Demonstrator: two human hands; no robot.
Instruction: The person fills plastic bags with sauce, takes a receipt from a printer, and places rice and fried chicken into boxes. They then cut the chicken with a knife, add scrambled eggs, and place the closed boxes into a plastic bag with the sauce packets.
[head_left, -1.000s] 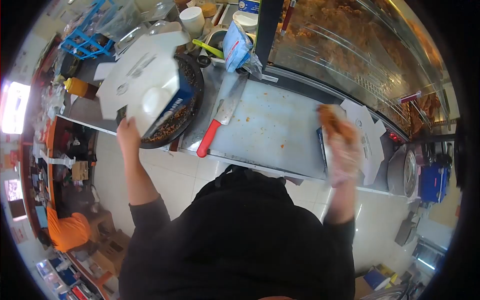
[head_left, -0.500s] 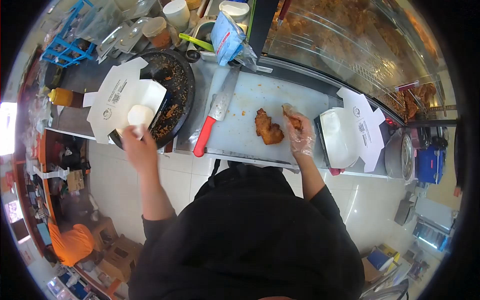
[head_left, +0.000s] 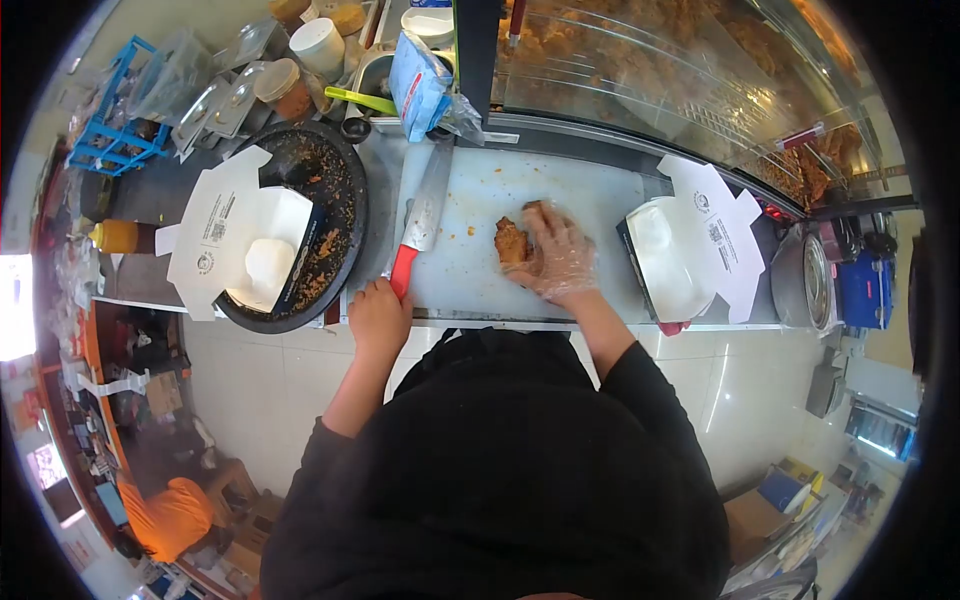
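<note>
**Gloved hand on the chicken, bare hand at the knife**

While the right hand [head_left: 558, 258], covered by a thin clear glove, lies flat with spread fingers on the piece of fried chicken [head_left: 512, 243], its grip is pressing down rather than clenched, and the chicken sits near the middle of the white cutting board [head_left: 560, 195] on the bench [head_left: 150, 195]. Part of the chicken shows at the left of the gloved fingers; the rest is hidden under the palm. At the board's near left corner, the bare left hand [head_left: 379, 318] is curled at the end of the red handle of the knife [head_left: 421, 222]; the grip touches the handle, though whether the fingers have fully closed round it cannot be told. The knife's blade lies flat on the board, pointing away from the person. To the left, an open white carton [head_left: 215, 235] holding a mound of white rice [head_left: 268, 262] rests on a round black pan [head_left: 345, 190] scattered with crumbs. To the right of the board stands a second open carton [head_left: 700, 240], beside the glass case [head_left: 680, 90] of fried pieces.
</note>
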